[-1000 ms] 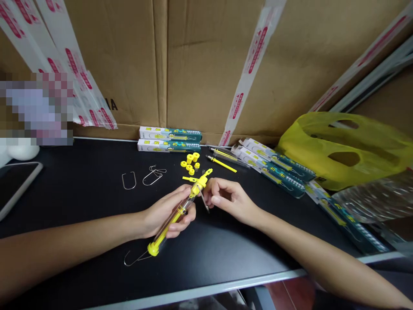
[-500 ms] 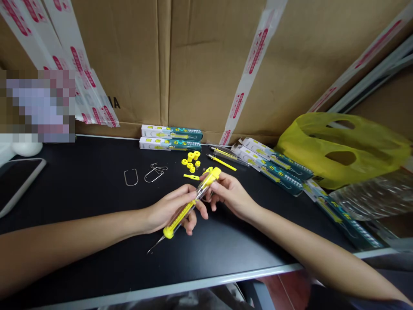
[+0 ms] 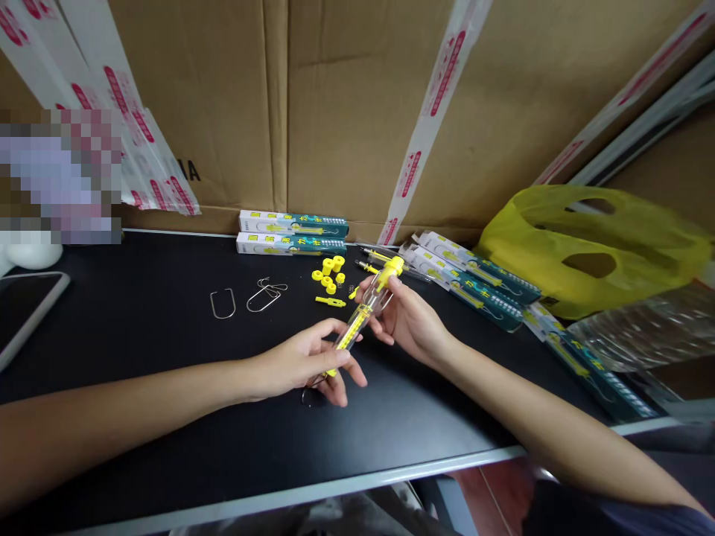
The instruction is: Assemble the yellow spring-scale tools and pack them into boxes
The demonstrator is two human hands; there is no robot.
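Note:
A spring scale (image 3: 353, 327) with a clear tube, yellow ends and a yellow inner scale slants between both hands above the black table. My left hand (image 3: 313, 357) is closed around its lower end, and a wire hook (image 3: 306, 394) sticks out below. At the upper end, the fingers of my right hand (image 3: 405, 309) close on the tube just under the yellow cap (image 3: 394, 266), where a bent wire loop (image 3: 380, 294) also shows. Beyond the hands lie several small yellow rings (image 3: 328, 275), a flat yellow piece (image 3: 331, 301) and bent wire pieces (image 3: 223, 304).
Two printed boxes (image 3: 291, 244) lie at the back by a cardboard wall (image 3: 357, 112). More such boxes (image 3: 466, 286) lie at right, near a yellow plastic bag (image 3: 519, 238) and a clear bottle (image 3: 625, 335). A phone (image 3: 27, 313) rests at left.
The spring scale has moved up and to the right and stands steeper. My left hand has shifted to its lower end; the wire loop now shows by my right fingers.

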